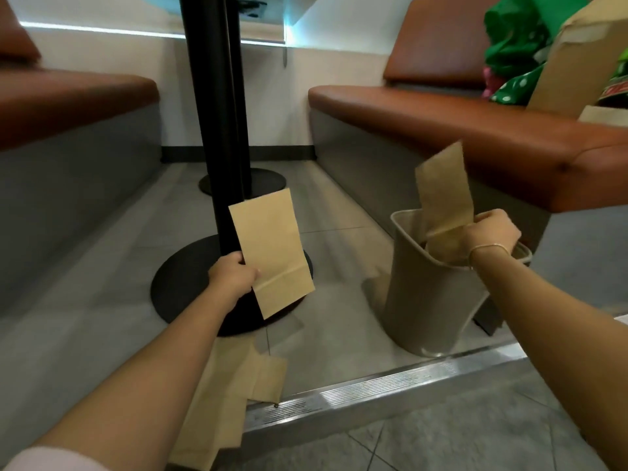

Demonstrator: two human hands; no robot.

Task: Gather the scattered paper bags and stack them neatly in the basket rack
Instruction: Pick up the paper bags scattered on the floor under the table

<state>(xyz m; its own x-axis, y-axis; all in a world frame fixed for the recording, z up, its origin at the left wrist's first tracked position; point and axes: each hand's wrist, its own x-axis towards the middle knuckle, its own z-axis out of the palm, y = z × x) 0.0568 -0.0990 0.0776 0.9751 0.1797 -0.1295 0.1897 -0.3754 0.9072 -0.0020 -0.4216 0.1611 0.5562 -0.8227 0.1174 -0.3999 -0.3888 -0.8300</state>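
Grey floor tiles run between two booth seats (441, 110) and past a black table pedestal (217, 130), where the left hand (234, 275) pinches a flat paper bag (272, 249) at its lower edge, the sheet standing up above the grip. Across from it the right hand (492, 232) clenches another bag (445, 195) at its lower end, just over the rim of the beige basket (428, 311), with more bags (238, 396) lying loose on the floor below the left forearm. These bags look light, thin and floppy, likely to crease, so holding near the folded bottom seems best.
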